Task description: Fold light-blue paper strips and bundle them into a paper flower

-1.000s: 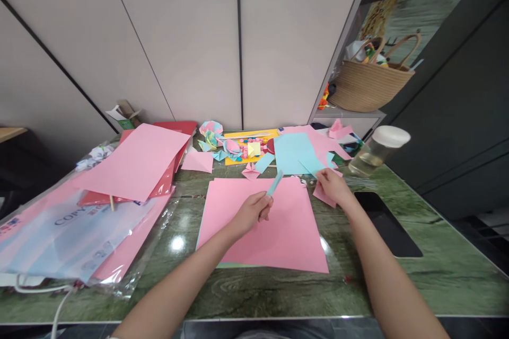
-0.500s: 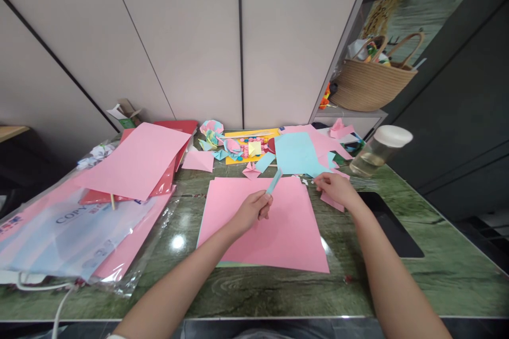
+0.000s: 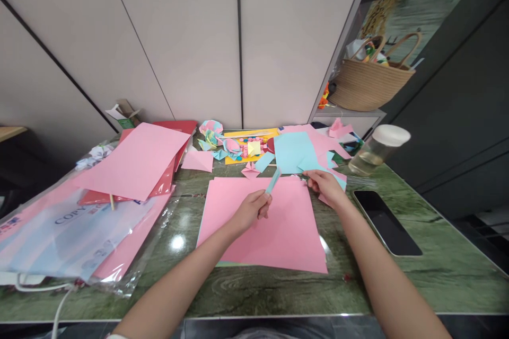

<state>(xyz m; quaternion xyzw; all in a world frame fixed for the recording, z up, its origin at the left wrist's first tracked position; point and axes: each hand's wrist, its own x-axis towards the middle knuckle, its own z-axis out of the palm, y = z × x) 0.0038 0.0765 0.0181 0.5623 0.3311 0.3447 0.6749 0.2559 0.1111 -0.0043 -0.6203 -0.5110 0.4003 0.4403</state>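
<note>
One left hand: is clamping a light-blue strip between thumb and fingers, and the strip is slanting up over the far part of the pink sheets.
Right hand: is hovering at the near edge of the blue paper; whether its fingers are gripping a piece, I cannot tell.
Small pieces: a folded pink shape and a blue rectangle are lying just beyond the pink sheets.
Right bench: a phone is lying near the forearm, a white-lidded jar standing farther off.
Left bench: a plastic bag is lying partly under red packs.
</note>
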